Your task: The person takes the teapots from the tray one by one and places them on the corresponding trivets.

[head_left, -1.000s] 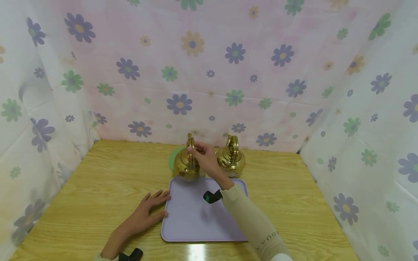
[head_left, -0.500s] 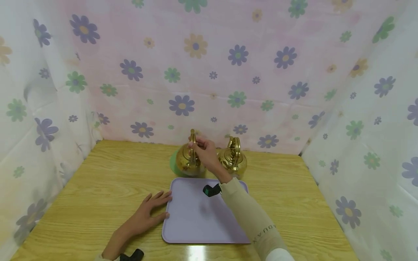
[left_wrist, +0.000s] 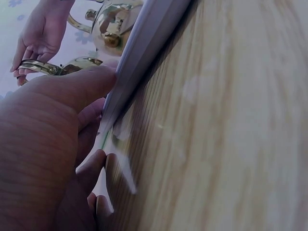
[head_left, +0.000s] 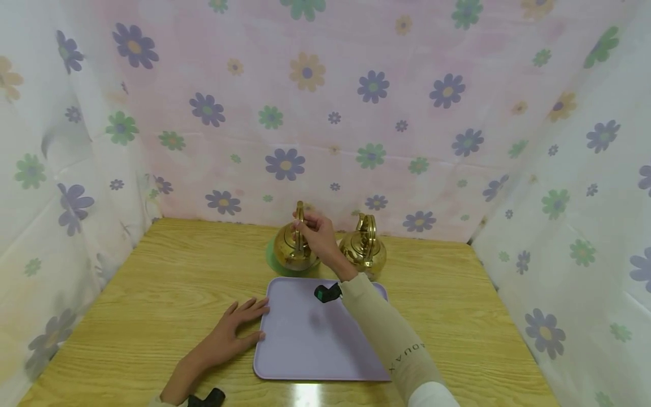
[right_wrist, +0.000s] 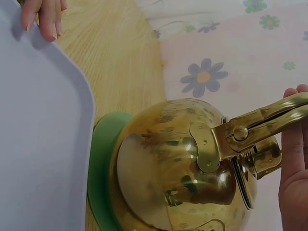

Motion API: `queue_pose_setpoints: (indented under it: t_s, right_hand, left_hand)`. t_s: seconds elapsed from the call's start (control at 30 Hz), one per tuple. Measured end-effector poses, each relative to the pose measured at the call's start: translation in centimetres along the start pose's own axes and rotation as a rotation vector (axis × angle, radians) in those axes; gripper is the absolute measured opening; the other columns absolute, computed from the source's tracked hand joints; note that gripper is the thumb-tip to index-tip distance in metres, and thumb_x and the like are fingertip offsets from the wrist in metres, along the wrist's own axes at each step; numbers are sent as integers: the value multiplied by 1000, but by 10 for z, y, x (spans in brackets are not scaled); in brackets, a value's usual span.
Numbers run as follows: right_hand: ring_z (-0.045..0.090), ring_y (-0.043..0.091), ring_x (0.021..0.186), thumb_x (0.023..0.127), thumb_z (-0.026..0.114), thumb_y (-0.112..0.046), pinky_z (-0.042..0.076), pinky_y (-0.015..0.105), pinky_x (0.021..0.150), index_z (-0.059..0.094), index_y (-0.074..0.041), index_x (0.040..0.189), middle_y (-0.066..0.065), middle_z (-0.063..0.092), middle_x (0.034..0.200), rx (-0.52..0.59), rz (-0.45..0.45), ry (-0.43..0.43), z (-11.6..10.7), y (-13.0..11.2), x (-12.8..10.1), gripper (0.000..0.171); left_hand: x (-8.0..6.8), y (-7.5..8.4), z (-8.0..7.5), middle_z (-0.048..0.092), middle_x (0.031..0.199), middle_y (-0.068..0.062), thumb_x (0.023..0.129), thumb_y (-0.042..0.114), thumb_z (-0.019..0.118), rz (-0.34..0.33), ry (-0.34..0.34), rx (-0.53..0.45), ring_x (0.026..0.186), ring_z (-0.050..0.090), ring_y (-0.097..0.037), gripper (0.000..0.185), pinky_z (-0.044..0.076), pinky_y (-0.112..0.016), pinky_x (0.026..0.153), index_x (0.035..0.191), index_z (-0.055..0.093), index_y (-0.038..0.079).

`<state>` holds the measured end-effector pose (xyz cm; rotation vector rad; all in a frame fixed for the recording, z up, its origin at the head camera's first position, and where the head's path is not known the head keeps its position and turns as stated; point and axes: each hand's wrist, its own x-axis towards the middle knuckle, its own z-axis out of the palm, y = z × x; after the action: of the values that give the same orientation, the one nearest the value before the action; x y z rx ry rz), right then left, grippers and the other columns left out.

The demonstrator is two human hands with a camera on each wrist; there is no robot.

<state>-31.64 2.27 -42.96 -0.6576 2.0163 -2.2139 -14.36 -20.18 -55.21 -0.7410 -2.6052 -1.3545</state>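
My right hand (head_left: 319, 236) holds the upright handle of a shiny golden kettle (head_left: 292, 254) between thumb and fingers. In the right wrist view that kettle (right_wrist: 178, 159) stands on a round green mat (right_wrist: 107, 139), just behind the tray, though I cannot tell whether its full weight is down. A second golden kettle (head_left: 367, 251) is to its right, partly hidden by my right wrist. My left hand (head_left: 224, 333) lies on the table with spread fingers, its fingertips touching the left edge of the light purple tray (head_left: 300, 339). In the left wrist view, the thumb (left_wrist: 91, 86) meets the tray's side.
The wooden table (head_left: 168, 294) reaches back to a flower-printed cloth (head_left: 325, 113), which also hangs on both sides. My right sleeve (head_left: 391, 333) passes over the tray's right part. A black wrist camera (head_left: 328, 293) hangs above the tray.
The kettle in my right hand has moved back, from over the tray's rear edge to the green mat, then lowered slightly. My left hand has stayed at the tray.
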Motion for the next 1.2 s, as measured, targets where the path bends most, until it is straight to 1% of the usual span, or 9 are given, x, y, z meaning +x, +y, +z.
queue_pose_setpoints:
  t_s: [0.23,0.4,0.5,0.67,0.83,0.9,1.0,1.07,1.2]
  right_hand:
    - [68,12,68,102,58,0,60,25,65,64,11,125,43,63,107,-7,2,15,2,5,3,26]
    - [68,12,69,103,57,-2,59,24,64,63,9,128,43,62,111,-2,16,30,2,9,5,28]
    - [68,13,70,103,57,-4,59,22,64,63,8,129,42,62,112,18,31,54,1,12,7,29]
    - [69,12,71,104,58,-7,60,23,64,63,6,130,40,62,115,42,52,62,1,14,9,30]
    - [70,12,71,104,58,-7,61,24,64,63,6,132,40,62,117,58,80,56,2,12,9,31]
    - [70,13,73,104,58,-8,61,25,66,62,5,133,39,62,118,72,103,48,1,10,9,32]
    - [71,15,77,105,56,-8,62,29,71,61,4,133,36,63,119,95,144,33,-2,9,9,32]
    - [71,16,81,106,55,-10,62,31,75,61,3,134,32,65,119,104,171,24,-4,8,9,32]
    - [70,16,85,107,53,-14,62,33,82,61,5,133,24,67,119,99,186,0,-6,7,9,33]
  left_hand:
    - [0,-2,0,52,152,-14,92,24,75,-5,-8,-11,142,36,-53,51,11,-73,112,139,62,8]
    - [0,-4,0,51,153,-12,92,24,76,-24,-18,-25,144,34,-51,52,8,-70,115,140,62,9]
    - [0,-4,0,52,152,-13,91,24,76,-18,-11,-15,143,35,-51,52,10,-70,115,139,62,8]
    - [0,-4,1,53,151,-15,92,23,76,3,-3,-5,141,37,-54,50,12,-76,110,138,63,8]
    - [-2,-3,2,54,150,-14,92,22,76,15,14,14,140,38,-53,50,12,-66,116,138,63,8]
    - [-2,-4,2,55,150,-14,91,22,76,18,19,25,140,39,-53,50,13,-65,116,138,64,8]
    - [-1,-4,0,54,150,-15,92,22,76,11,1,19,141,38,-53,50,13,-74,111,138,63,8]
    - [-1,-4,0,53,151,-15,92,23,75,9,-8,17,141,37,-54,50,13,-76,110,138,63,7]
    - [-1,-4,0,53,151,-15,93,24,75,4,-16,17,142,37,-53,50,13,-76,110,139,63,8]
